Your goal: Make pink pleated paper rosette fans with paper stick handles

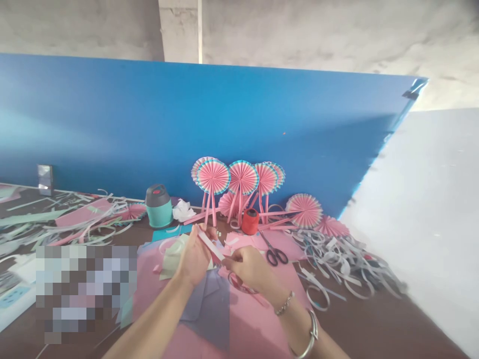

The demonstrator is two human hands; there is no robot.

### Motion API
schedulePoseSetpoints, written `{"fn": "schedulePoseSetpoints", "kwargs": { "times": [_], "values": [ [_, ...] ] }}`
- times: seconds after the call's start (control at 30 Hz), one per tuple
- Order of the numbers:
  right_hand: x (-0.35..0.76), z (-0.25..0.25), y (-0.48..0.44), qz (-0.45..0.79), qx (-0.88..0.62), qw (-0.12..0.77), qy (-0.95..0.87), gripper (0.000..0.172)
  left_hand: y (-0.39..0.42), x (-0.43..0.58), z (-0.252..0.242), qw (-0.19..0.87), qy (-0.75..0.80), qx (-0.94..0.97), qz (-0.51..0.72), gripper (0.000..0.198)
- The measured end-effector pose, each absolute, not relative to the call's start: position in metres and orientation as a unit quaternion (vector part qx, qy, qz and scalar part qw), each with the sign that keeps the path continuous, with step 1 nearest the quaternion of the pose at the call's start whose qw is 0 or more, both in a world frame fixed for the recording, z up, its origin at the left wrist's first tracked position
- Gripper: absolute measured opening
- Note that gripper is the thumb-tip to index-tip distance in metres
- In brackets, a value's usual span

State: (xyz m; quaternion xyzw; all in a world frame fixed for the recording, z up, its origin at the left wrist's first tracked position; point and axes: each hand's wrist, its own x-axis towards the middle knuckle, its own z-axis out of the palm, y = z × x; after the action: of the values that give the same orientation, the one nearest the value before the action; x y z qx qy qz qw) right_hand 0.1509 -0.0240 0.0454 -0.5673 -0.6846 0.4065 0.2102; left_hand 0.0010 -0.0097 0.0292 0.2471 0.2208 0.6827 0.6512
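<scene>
A narrow whitish paper strip runs slantwise between my two hands. My left hand is closed around its upper end, palm turned up. Near the strip's lower end, the fingers of my right hand are pinched on it. Beneath them lie pink paper sheets, a grey-purple sheet and a pale green piece. A red looped item shows partly under my right hand; I cannot make out what it is. Dark-handled scissors rest just to the right.
Pleated pink paper fans lean against a blue panel. A red spool and a teal, grey-topped container stand at the back. Heaps of paper strips lie right and left. A phone stands far left.
</scene>
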Motion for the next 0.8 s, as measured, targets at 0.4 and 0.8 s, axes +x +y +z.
{"fn": "schedulePoseSetpoints", "kwargs": {
  "times": [0.4, 0.8],
  "values": [
    [0.1496, 0.053, -0.0275, 0.426, -0.564, 0.205, -0.677, 0.037, -0.0124, 0.0018, 0.0325, 0.692, 0.15, 0.236, 0.666, 0.026],
    [0.1476, 0.055, -0.0304, 0.395, -0.568, 0.207, -0.692, 0.032, -0.0122, 0.002, 0.0351, 0.669, 0.218, 0.217, 0.677, 0.026]
  ]
}}
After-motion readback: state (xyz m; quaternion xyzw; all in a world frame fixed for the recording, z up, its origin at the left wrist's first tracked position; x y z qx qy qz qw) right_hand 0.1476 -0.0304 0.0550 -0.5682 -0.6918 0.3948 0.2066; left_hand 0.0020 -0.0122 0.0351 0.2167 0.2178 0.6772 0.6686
